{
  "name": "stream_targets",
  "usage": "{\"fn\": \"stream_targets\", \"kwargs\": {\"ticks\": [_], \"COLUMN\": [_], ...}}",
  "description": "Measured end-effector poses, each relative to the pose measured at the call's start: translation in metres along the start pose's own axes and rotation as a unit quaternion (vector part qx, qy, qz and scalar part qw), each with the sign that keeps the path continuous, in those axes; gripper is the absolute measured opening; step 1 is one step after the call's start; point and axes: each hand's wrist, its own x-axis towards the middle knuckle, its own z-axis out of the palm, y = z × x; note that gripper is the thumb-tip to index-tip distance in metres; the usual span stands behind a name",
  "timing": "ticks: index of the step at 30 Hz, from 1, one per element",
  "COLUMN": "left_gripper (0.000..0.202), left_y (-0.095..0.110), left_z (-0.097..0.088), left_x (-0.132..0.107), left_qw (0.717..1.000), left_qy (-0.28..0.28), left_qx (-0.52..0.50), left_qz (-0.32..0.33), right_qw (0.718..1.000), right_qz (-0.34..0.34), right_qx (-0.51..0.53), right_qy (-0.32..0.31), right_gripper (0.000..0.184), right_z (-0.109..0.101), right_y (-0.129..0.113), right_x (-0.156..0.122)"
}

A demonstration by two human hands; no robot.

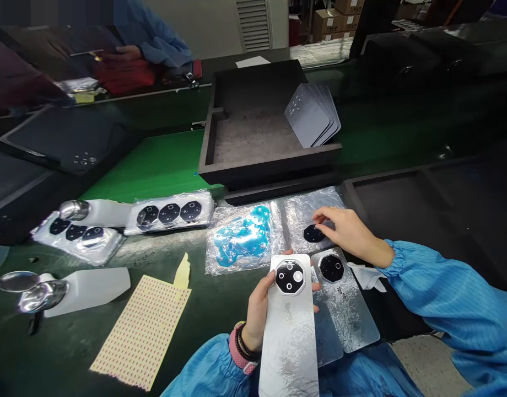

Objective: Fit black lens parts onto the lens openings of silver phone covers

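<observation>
My left hand is wrapped round a silver phone back cover, held upright with its black camera plate facing me. A second silver back cover lies flat just to the right of it. My right hand reaches over a clear plastic sheet, fingertips pinched on a black octagonal lens piece. A clear bag of blue film pieces lies left of that sheet.
A dark tray holds a fanned stack of grey covers. Packs of black lens pieces and white bottles lie at the left, beside a dotted sticker sheet. Another dark tray is at the right. A person in blue sits far left.
</observation>
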Motion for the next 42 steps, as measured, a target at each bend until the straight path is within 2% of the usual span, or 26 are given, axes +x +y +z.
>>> {"fn": "stream_targets", "kwargs": {"ticks": [9,12,15,20,22,24,27,30,37,42], "left_gripper": [0.092,0.097,0.104,0.118,0.112,0.097,0.075,0.065,0.095,0.103], "left_y": [-0.002,-0.003,-0.007,-0.012,-0.014,-0.016,-0.018,-0.019,-0.020,-0.019], "left_z": [-0.002,-0.001,-0.002,-0.002,-0.002,-0.003,-0.004,-0.005,-0.002,0.001], "left_x": [0.000,0.001,0.001,0.000,-0.001,-0.002,-0.003,-0.002,-0.002,-0.002], "left_qw": [1.000,1.000,1.000,1.000,1.000,0.999,0.997,0.997,0.998,0.998], "left_qy": [-0.018,-0.024,-0.016,0.006,-0.004,-0.018,-0.038,-0.048,-0.022,-0.032], "left_qx": [0.006,-0.005,-0.001,0.020,0.022,0.031,0.042,0.039,0.047,0.041], "left_qz": [0.001,0.004,0.015,0.011,0.020,0.039,0.057,0.053,0.029,0.034], "right_qw": [0.991,0.971,0.943,0.901,0.886,0.877,0.879,0.882,0.895,0.902], "right_qz": [0.061,0.099,0.123,0.134,0.133,0.132,0.134,0.136,0.118,0.120], "right_qx": [0.118,0.215,0.310,0.408,0.433,0.446,0.432,0.418,0.388,0.366], "right_qy": [0.027,0.028,-0.002,-0.062,-0.094,-0.121,-0.153,-0.172,-0.186,-0.193], "right_gripper": [0.004,0.016,0.024,0.017,0.014,0.012,0.009,0.006,0.003,0.004], "right_z": [-0.020,-0.030,-0.038,-0.036,-0.031,-0.026,-0.020,-0.018,-0.017,-0.016], "right_y": [-0.007,-0.016,-0.027,-0.045,-0.050,-0.053,-0.054,-0.054,-0.053,-0.053], "right_x": [0.002,0.000,-0.004,-0.013,-0.016,-0.017,-0.018,-0.018,-0.019,-0.019]}}
